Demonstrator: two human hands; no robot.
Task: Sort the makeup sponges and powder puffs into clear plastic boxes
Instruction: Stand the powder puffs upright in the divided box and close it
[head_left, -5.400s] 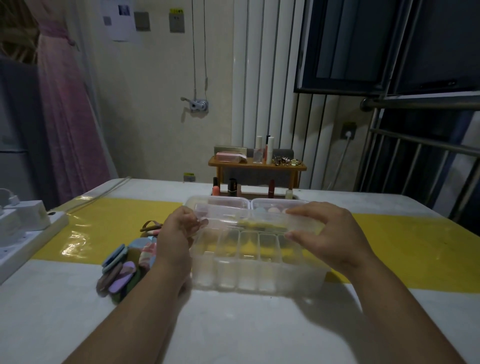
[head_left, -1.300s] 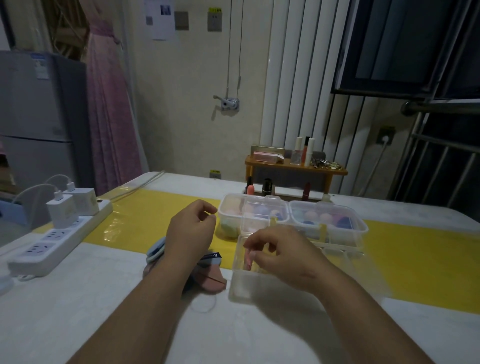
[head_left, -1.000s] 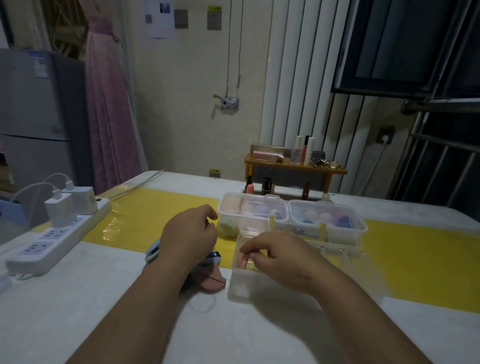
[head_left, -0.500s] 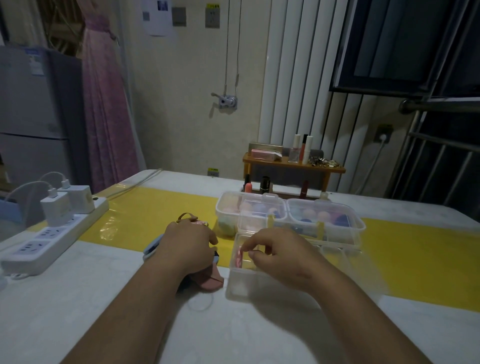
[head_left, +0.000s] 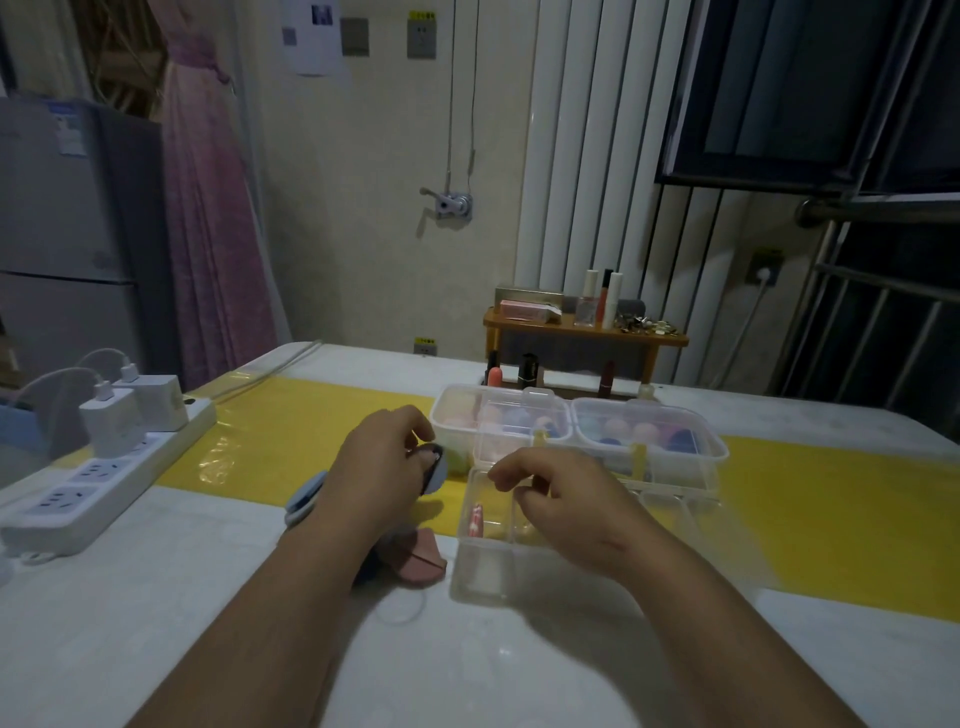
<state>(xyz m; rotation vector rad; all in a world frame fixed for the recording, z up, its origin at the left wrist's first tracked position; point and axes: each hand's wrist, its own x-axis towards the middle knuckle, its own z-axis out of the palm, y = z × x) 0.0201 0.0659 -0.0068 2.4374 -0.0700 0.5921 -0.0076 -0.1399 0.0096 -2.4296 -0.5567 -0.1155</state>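
My left hand (head_left: 376, 467) pinches a round blue powder puff (head_left: 437, 474) with a dark strap, held just above the table to the left of the boxes. My right hand (head_left: 563, 506) hovers over the near clear divided box (head_left: 480, 574), its fingers loosely curled with nothing in them. A pink puff (head_left: 475, 519) stands on edge in that box's left compartment. More puffs lie under my left forearm: a blue one (head_left: 303, 500) and a pink one (head_left: 422, 560). Behind stand two clear boxes (head_left: 451, 415) (head_left: 711, 451) holding coloured sponges.
A white power strip (head_left: 88, 488) with plugged chargers lies at the table's left edge. A small wooden shelf (head_left: 582, 332) with cosmetics stands at the back of the table. A yellow runner (head_left: 831, 499) crosses the table under the boxes.
My left hand dipped to the puff pile and came up holding a blue puff. My right hand stayed over the divided box, where the pink puff now stands.
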